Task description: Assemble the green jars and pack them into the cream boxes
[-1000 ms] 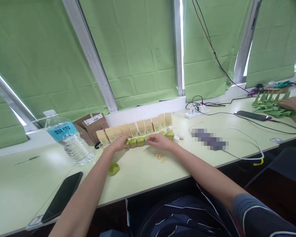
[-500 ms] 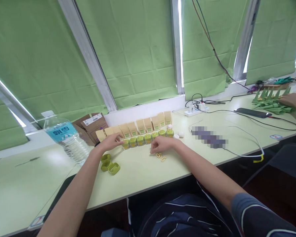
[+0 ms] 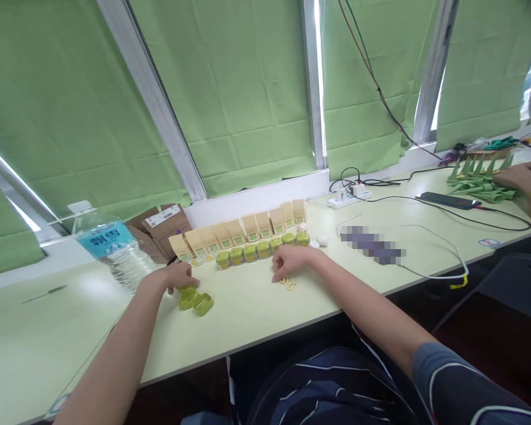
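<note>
My left hand (image 3: 180, 277) reaches down over the small green plastic lids (image 3: 202, 303) at the left, its fingers closed on the rearmost one, which they mostly cover. My right hand (image 3: 288, 260) rests low over the table with its fingers pressed together. Beside its fingertips lie a few pale yellow rings (image 3: 291, 286); whatever sits between the fingers is hidden. Between the hands runs a row of small clear boxes with green lids (image 3: 250, 252). Behind them stand several beige cards (image 3: 250, 227) with green squares. Small clear pieces with yellow centres (image 3: 196, 261) sit at the row's left end.
A large water bottle (image 3: 115, 245) and an opened cardboard box (image 3: 161, 233) stand at the left. White round pieces (image 3: 322, 241) lie right of the row. Farther right are a power strip (image 3: 348, 199), cables, a phone (image 3: 448, 201) and another person's hand (image 3: 524, 183) by green pieces (image 3: 482, 186).
My left hand has moved from the left end of the lidded row down and left to the loose green lids. My right hand has stayed nearly still by the yellow rings.
</note>
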Action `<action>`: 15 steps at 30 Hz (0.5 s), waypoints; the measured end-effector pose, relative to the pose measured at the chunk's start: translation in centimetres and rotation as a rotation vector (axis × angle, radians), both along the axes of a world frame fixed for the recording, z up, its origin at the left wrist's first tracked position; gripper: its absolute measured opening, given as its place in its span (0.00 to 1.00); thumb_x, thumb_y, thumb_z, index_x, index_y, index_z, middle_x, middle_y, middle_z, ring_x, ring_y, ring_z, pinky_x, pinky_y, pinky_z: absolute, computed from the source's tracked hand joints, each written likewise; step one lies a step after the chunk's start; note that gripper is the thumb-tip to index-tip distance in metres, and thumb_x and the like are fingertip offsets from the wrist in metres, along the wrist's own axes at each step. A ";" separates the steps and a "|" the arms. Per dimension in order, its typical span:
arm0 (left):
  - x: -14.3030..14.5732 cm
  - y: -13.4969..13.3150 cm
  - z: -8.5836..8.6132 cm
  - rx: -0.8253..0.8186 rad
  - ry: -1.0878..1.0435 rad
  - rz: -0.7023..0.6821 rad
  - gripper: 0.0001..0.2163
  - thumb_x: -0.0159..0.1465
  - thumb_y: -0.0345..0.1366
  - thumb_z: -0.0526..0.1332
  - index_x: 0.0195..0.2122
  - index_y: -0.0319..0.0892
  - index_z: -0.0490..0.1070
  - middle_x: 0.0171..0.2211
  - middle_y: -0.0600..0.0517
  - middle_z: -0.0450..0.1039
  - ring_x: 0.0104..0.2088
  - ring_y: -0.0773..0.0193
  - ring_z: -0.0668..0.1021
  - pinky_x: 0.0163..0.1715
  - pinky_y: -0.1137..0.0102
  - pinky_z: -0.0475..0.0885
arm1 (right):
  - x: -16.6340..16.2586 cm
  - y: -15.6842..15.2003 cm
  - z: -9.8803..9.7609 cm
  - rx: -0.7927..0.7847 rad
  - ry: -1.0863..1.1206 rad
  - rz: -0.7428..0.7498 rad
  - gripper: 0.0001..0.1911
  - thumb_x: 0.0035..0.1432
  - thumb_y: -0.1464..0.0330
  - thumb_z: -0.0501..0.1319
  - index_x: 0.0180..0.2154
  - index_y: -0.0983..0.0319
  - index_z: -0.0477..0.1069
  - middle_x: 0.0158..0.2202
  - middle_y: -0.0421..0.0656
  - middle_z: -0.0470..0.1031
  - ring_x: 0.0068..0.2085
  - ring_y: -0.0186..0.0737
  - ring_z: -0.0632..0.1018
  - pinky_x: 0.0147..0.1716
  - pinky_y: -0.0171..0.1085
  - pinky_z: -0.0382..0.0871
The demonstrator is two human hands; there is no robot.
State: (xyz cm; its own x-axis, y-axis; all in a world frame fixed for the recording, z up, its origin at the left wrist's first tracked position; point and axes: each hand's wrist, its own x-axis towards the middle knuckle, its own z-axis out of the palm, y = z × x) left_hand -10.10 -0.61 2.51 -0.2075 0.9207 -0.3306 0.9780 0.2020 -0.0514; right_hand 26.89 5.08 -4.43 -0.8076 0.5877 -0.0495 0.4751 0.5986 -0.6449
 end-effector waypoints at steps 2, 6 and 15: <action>0.2 -0.1 -0.1 -0.018 -0.014 0.000 0.23 0.47 0.50 0.64 0.39 0.40 0.69 0.42 0.39 0.77 0.25 0.56 0.80 0.21 0.69 0.69 | -0.1 0.0 -0.1 0.015 0.001 -0.001 0.18 0.44 0.54 0.71 0.27 0.62 0.76 0.30 0.40 0.80 0.31 0.34 0.76 0.28 0.31 0.64; 0.7 0.0 0.2 -0.001 0.001 -0.028 0.21 0.48 0.46 0.63 0.40 0.39 0.70 0.41 0.40 0.78 0.26 0.57 0.80 0.22 0.69 0.69 | -0.2 0.1 -0.3 0.045 0.016 -0.012 0.15 0.45 0.57 0.70 0.27 0.62 0.76 0.29 0.39 0.79 0.30 0.34 0.76 0.28 0.31 0.64; 3.3 0.5 2.6 0.324 -0.021 -0.234 0.19 0.55 0.48 0.57 0.43 0.43 0.74 0.43 0.44 0.78 0.44 0.48 0.78 0.42 0.62 0.72 | -0.6 -0.2 -0.3 0.131 0.201 -0.101 0.13 0.51 0.59 0.67 0.25 0.62 0.76 0.26 0.40 0.79 0.27 0.34 0.75 0.25 0.31 0.62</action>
State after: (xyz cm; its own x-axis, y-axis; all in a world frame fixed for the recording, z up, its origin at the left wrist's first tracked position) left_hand -6.75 -0.11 5.07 0.0244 0.9996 -0.0173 0.9997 -0.0244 -0.0013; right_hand 26.28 4.91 -4.74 -0.7301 0.6569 0.1882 0.4067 0.6391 -0.6528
